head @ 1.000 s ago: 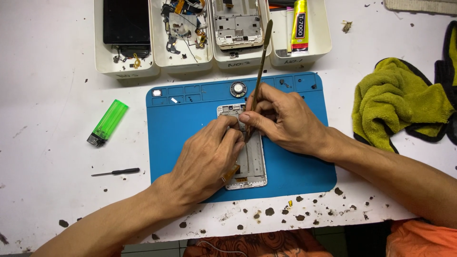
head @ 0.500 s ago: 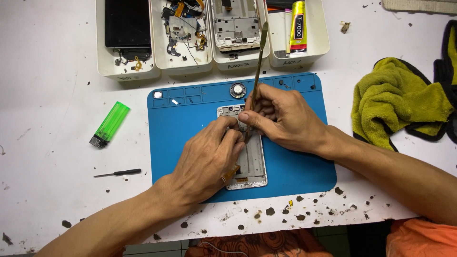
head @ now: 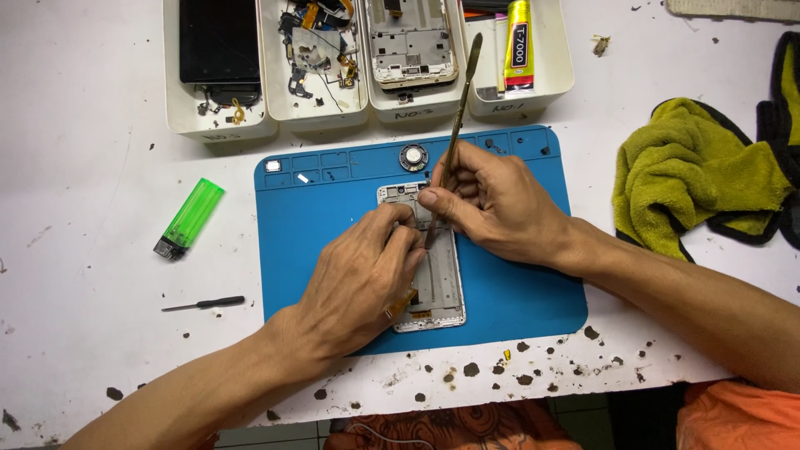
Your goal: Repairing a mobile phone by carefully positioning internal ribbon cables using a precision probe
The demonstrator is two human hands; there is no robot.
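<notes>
A stripped phone frame point(head: 440, 275) is laid lengthwise at the centre of the frame, on a blue work mat point(head: 317, 225) whose left half and lower right corner are left bare. The frame's left edge is covered by the left hand point(head: 362, 279), which is curled down over it with the fingertips pressed at its upper left corner; how much of the frame is gripped underneath cannot be told. The right hand point(head: 500, 204) is closed around a thin metal pry tool point(head: 457, 125), pinched between thumb and forefinger, and its lower end is set against the upper part of the frame, just beside the left fingertips. The tool's upper end is tilted up and right, over the rim of the rightmost white tray point(head: 560, 58), where a yellow glue tube point(head: 519, 43) is kept. A small round speaker part point(head: 413, 156) is seen on the mat's top strip, near the right knuckles.

Open white tabletop is found at the left, broken only by a green lighter point(head: 190, 218) and a small black screwdriver point(head: 204, 304), both well apart from the mat. At the right, a green cloth point(head: 696, 175) is bunched near the mat's right edge, just above the right forearm.
</notes>
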